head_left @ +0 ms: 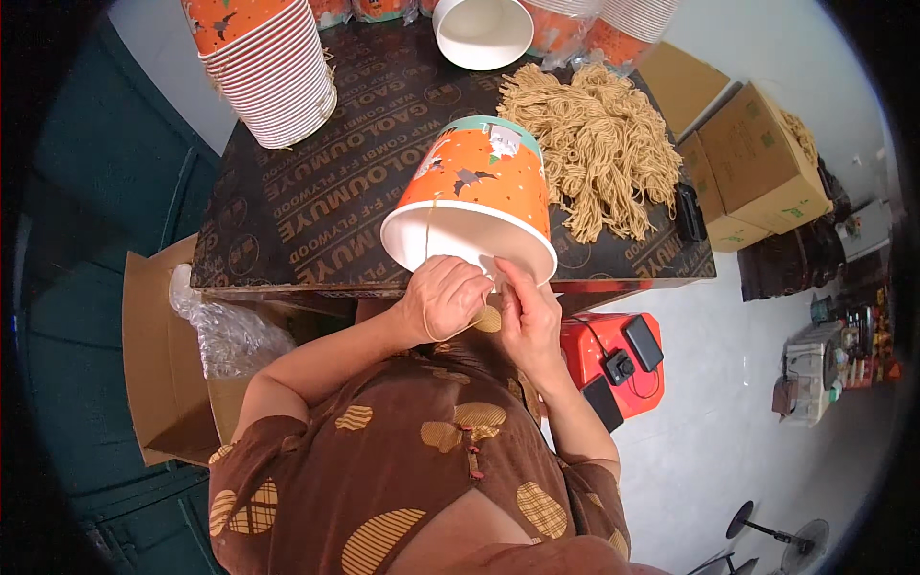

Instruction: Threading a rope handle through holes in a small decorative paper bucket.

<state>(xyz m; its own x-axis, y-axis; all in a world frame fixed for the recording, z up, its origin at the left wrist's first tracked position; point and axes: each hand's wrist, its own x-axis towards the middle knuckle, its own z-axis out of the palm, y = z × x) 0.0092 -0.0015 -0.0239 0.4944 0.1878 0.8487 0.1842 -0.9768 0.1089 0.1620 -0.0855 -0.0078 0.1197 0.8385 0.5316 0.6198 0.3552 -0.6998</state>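
Note:
An orange paper bucket (pixel 479 182) with dark bat prints and a green base band lies tilted on the table, its white open mouth toward me. A thin tan cord (pixel 428 230) runs over the rim and into the mouth, and a loop of it hangs below my left hand. My left hand (pixel 446 299) is closed on the cord at the bucket's near rim. Beside it, my right hand (pixel 532 321) has thumb and forefinger bent together at the rim, around the cord's end. Fingers hide the spot where the cord meets the rim.
A heap of tan cords (pixel 604 144) lies right of the bucket on the dark plywood table (pixel 316 206). Stacked buckets (pixel 268 81) stand far left, a white-mouthed bucket (pixel 482 34) at the back. Cardboard boxes (pixel 757 163), a red case (pixel 623 359) and plastic wrap (pixel 235 331) surround the table.

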